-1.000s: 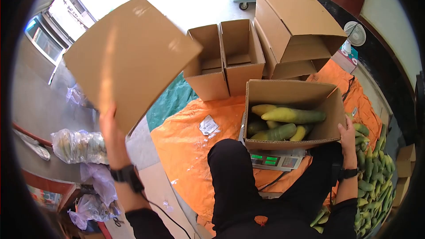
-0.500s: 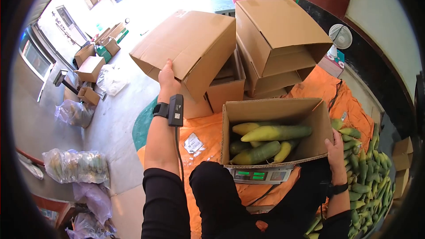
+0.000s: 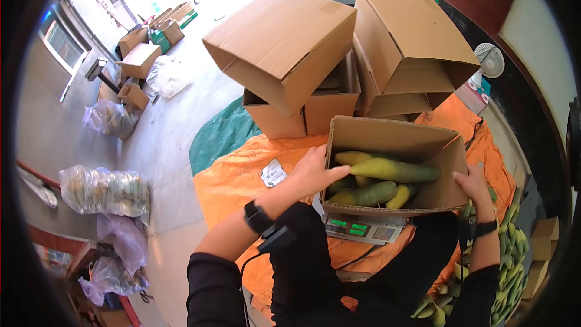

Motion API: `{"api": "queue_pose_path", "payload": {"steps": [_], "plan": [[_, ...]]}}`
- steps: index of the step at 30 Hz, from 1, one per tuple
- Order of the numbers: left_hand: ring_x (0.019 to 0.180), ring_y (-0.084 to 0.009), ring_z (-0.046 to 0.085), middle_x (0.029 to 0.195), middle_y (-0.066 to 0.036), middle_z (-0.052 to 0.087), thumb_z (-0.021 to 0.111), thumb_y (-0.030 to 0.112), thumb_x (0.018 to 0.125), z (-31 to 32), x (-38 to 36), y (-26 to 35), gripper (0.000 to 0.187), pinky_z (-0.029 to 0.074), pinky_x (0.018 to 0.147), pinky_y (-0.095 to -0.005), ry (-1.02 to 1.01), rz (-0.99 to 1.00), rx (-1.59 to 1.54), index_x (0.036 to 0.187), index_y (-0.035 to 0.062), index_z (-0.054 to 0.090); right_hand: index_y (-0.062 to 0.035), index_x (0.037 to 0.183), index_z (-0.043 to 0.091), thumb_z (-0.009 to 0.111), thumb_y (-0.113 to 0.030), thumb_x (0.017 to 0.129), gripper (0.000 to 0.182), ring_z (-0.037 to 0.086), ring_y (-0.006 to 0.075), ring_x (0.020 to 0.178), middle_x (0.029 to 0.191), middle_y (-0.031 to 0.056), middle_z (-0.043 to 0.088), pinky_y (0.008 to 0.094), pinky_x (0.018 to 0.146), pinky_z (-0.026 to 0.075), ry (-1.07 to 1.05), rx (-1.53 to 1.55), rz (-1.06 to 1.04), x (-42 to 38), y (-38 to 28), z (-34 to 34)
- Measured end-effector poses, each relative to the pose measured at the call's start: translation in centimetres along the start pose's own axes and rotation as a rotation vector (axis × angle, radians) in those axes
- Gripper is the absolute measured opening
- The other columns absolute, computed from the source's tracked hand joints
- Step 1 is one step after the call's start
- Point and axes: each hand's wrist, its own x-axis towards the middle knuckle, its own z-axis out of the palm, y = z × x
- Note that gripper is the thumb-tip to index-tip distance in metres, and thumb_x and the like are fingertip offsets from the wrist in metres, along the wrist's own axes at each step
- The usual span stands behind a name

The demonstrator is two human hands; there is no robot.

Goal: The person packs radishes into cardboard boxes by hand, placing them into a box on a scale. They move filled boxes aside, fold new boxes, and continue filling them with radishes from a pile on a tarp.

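Observation:
An open cardboard box (image 3: 396,126) stands on a digital scale (image 3: 363,230) with lit green readouts, between my knees. Inside it lie several long green-and-yellow vegetables (image 3: 393,170), smooth-skinned and thick. My left hand (image 3: 315,172) holds the box's left wall, its thumb hooked over the rim. On the opposite side, my right hand (image 3: 476,186) grips the right wall with the thumb at the inner edge. The fingers outside the walls are partly hidden.
Behind the box, a tilted carton (image 3: 284,36) rests on another carton, beside a second stack (image 3: 417,30). An orange sheet (image 3: 224,175) covers the floor. More green vegetables (image 3: 513,260) are heaped at the right. Filled plastic bags (image 3: 104,191) lie at the left.
My left hand has let go of the tilted carton behind and come down to the left wall of the box. My right hand stays on the right wall. The view has shifted.

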Motion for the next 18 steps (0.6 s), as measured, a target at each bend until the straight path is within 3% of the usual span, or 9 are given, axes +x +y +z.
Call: {"api": "queue_pose_path", "payload": {"steps": [2,4,7,8,11,13,15,18], "plan": [[0.095,-0.0316,0.065,0.104,-0.024,0.065,0.068,0.035,0.082,-0.2,1.2,-0.1,0.052,0.051,0.083,-0.0384,-0.006,-0.078,0.029,0.116,-0.0032,0.06,0.0049,0.098,0.064,0.066,-0.014,0.076,0.03,0.066,0.0243,0.074,0.083,0.0161,0.068,0.035,0.07,0.051,-0.001,-0.13,0.035,1.4,-1.0,0.1],[0.094,-0.0372,0.066,0.093,-0.025,0.068,0.061,0.027,0.079,-1.6,1.8,1.5,0.037,0.052,0.083,-0.0418,-0.239,-0.43,0.12,0.093,-0.0063,0.068,0.0047,0.096,0.066,0.066,-0.014,0.074,0.029,0.067,0.0261,0.074,0.082,0.0176,0.069,0.0357,0.069,0.051,0.001,-0.26,0.076,2.3,-0.6,0.5],[0.084,-0.037,0.068,0.08,-0.023,0.069,0.054,0.015,0.075,-2.6,1.5,1.9,0.027,0.054,0.078,-0.0426,-0.173,-0.362,0.282,0.083,-0.0054,0.069,0.0045,0.09,0.068,0.066,-0.012,0.073,0.024,0.068,0.0275,0.072,0.078,0.0185,0.069,0.0367,0.067,0.051,0.001,-0.163,0.067,3.0,-0.3,0.6],[0.087,-0.0366,0.068,0.085,-0.025,0.068,0.052,0.012,0.073,-2.8,1.4,1.4,0.028,0.053,0.081,-0.0428,-0.156,-0.32,0.341,0.087,-0.0053,0.069,0.0043,0.089,0.068,0.065,-0.011,0.071,0.024,0.068,0.0274,0.071,0.077,0.0179,0.069,0.0369,0.067,0.051,0.021,-0.165,0.072,2.8,-0.7,0.7],[0.088,-0.0375,0.067,0.089,-0.026,0.068,0.053,0.014,0.074,-3.5,0.3,-0.3,0.029,0.053,0.081,-0.0431,0.01,-0.256,0.358,0.089,-0.0046,0.069,0.0039,0.089,0.068,0.064,-0.009,0.069,0.024,0.068,0.0273,0.071,0.075,0.0172,0.068,0.0372,0.067,0.051,0.004,-0.18,0.036,2.5,-3.2,0.2],[0.09,-0.0383,0.067,0.091,-0.026,0.067,0.054,0.014,0.074,-5.0,0.2,-1.7,0.03,0.053,0.082,-0.0433,-0.022,-0.296,0.309,0.091,-0.0051,0.069,0.0036,0.089,0.068,0.063,-0.009,0.067,0.026,0.068,0.0273,0.071,0.075,0.0171,0.068,0.0373,0.067,0.051,-0.03,-0.195,0.007,1.9,-6.4,-0.2],[0.091,-0.0391,0.066,0.093,-0.026,0.067,0.055,0.015,0.074,-6.2,-0.4,-4.1,0.031,0.052,0.082,-0.0436,-0.053,-0.331,0.259,0.093,-0.0056,0.068,0.0035,0.089,0.068,0.063,-0.01,0.066,0.027,0.068,0.0299,0.072,0.075,0.0189,0.067,0.0389,0.068,0.051,-0.004,-0.219,-0.12,1.0,-10.8,0.3],[0.092,-0.0407,0.065,0.092,-0.028,0.066,0.058,0.018,0.072,-7.7,-2.0,-8.7,0.032,0.052,0.082,-0.0441,0.074,-0.332,0.261,0.091,-0.0058,0.068,0.004,0.085,0.067,0.064,-0.013,0.066,0.026,0.066,0.0364,0.075,0.078,0.0234,0.066,0.0424,0.07,0.052,-0.021,-0.363,-0.254,1.2,-14.6,2.7]]}}
